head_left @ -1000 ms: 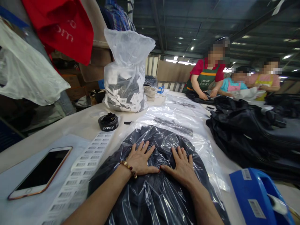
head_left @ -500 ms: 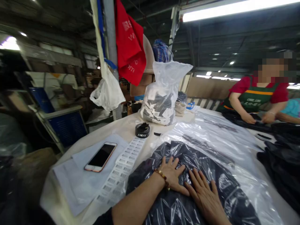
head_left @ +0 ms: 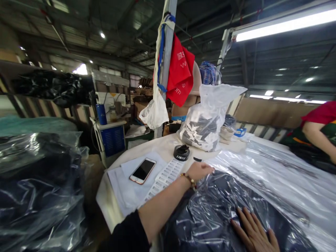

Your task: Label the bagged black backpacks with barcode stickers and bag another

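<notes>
A dark garment in a clear plastic bag lies on the table in front of me. My left hand, with a beaded bracelet at the wrist, is at the bag's upper left edge. Its fingers are closed in a pinch on the clear plastic. Lower down, my right hand rests flat on the bag with the fingers spread. Just left of my left forearm runs a strip of barcode labels. A roll of black tape stands at the strip's far end.
On white sheets lies a phone. Behind the tape stands a clear sack of labels. Flat plastic bags cover the table's right side. Bagged dark goods are piled at left. A co-worker's arm shows at far right.
My left hand has gone from lying flat on the bag to pinching its upper edge. The right hand stays flat on it. My view has turned left.
</notes>
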Tool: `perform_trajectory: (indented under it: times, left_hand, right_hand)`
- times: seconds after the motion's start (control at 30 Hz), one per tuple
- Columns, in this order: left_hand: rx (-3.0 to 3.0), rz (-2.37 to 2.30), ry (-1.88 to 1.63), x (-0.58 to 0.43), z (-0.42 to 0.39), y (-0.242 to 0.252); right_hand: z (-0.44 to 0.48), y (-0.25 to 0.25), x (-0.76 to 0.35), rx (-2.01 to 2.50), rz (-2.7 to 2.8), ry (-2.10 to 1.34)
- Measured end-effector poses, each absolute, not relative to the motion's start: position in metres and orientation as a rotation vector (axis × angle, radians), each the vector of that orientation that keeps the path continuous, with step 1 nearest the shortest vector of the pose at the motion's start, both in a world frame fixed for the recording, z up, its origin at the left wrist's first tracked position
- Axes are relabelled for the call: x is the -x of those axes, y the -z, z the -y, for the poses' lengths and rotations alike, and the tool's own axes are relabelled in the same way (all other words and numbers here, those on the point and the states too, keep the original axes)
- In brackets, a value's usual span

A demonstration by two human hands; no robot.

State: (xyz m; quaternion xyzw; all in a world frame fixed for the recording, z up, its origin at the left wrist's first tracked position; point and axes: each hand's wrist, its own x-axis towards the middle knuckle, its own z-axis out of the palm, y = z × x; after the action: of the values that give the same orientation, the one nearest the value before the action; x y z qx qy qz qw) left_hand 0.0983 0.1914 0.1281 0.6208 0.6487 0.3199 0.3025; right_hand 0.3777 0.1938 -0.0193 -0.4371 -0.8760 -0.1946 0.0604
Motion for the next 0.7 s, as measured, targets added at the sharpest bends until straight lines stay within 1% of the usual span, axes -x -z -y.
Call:
perform_trajectory:
  times: [0.1, 0.2, 0.3, 0.47, 0.57, 0.7]
  left_hand:
    - [-1.523, -1.985, -0.823, -0.044, -0.171, -0.126]
    - [-1.375, -2.197, -0.702, 0.0, -0.13, -0.104]
    - [-1.263, -2.328, -0.663, 0.02, -0.083, -0.075]
    - [-1.148, -2.325, -0.714, 0.018, -0.021, -0.049]
    - [-1.106, -2.28, -0.674, 0.011, 0.004, -0.044]
    - [-1.128, -2.28, -0.601, 0.002, 0.022, -0.043]
  right_hand:
    - [-0.196, 0.02, -0.377, 1.398, 2.676, 0.565]
    - [-0.194, 0.016, -0.376, 1.384, 2.688, 0.56]
    - [-0.19, 0.012, -0.376, 1.33, 2.687, 0.547]
    - [-0.198, 0.021, -0.384, 1.239, 2.636, 0.584]
    - [-0.204, 0.027, -0.39, 1.155, 2.619, 0.62]
    - [-0.199, 0.017, -0.391, 1.153, 2.696, 0.603]
